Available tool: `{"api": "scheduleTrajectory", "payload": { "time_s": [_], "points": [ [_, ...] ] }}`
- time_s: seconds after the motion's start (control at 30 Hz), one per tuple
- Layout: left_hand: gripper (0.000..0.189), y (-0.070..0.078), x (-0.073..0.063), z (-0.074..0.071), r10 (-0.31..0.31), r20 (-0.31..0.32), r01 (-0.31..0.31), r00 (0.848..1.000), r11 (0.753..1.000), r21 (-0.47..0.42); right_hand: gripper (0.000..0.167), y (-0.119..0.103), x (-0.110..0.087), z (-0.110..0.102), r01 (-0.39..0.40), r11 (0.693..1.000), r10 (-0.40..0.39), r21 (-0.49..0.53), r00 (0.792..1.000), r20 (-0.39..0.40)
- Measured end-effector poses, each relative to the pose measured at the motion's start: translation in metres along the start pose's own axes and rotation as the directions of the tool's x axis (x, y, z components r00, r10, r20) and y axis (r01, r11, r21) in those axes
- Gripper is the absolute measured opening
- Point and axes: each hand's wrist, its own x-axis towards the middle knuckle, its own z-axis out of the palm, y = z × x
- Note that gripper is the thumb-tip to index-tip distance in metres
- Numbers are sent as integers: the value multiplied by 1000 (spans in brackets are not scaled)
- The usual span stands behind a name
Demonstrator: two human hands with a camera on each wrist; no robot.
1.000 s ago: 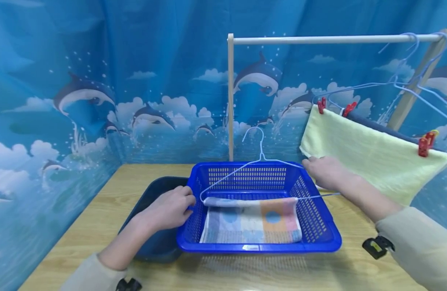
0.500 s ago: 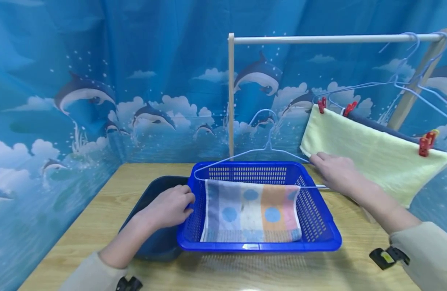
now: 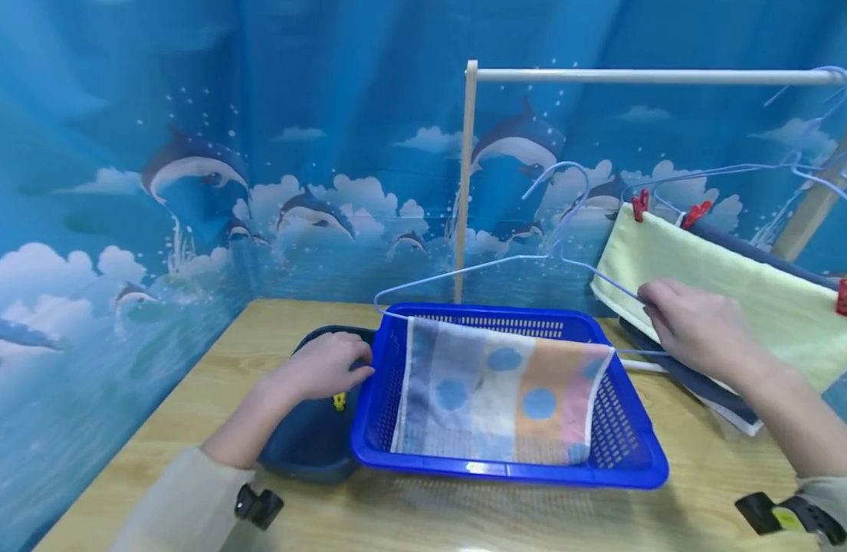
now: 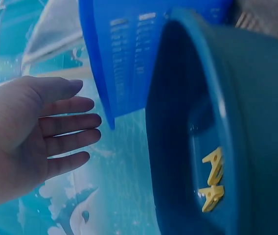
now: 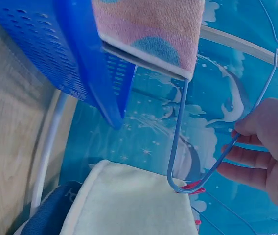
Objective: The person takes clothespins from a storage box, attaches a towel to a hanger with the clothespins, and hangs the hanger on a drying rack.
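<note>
My right hand (image 3: 702, 326) grips the right end of a light blue wire hanger (image 3: 464, 270), thumb and fingers closed round the wire in the right wrist view. Over the hanger's lower bar hangs a checked towel (image 3: 492, 383) with blue dots, its lower part down in the blue plastic basket (image 3: 506, 474). My left hand (image 3: 326, 366) hovers by the basket's left rim, over a dark tub (image 3: 306, 452). Its fingers (image 4: 75, 122) are loosely extended with nothing held. Inside the tub lie yellow clothespins (image 4: 212, 196).
Behind the basket stands a drying rack with a white rail (image 3: 644, 76). On its right side hang a pale yellow towel (image 3: 713, 291) and a dark cloth (image 3: 692, 376), with red clothespins (image 3: 640, 205) on the hangers. A dolphin-print curtain (image 3: 368, 176) backs the wooden table (image 3: 154, 452).
My right hand has moved right and slightly up, raising the hanger so more of the towel shows above the basket. The left hand stays by the rim. The view has shifted a little.
</note>
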Motion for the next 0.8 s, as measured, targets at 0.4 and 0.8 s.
{"api": "scheduleTrajectory", "payload": {
  "time_s": [0.4, 0.8],
  "points": [
    [18, -34, 14, -3, -199, 125, 210, 972, 974, -88, 19, 6, -6, -9, -23, 1000, 23, -13, 1000, -20],
    [17, -59, 42, -1, -289, 198, 301, 937, 953, -34, 18, 11, -6, -14, -61, 998, 61, -8, 998, -14]
  ]
}}
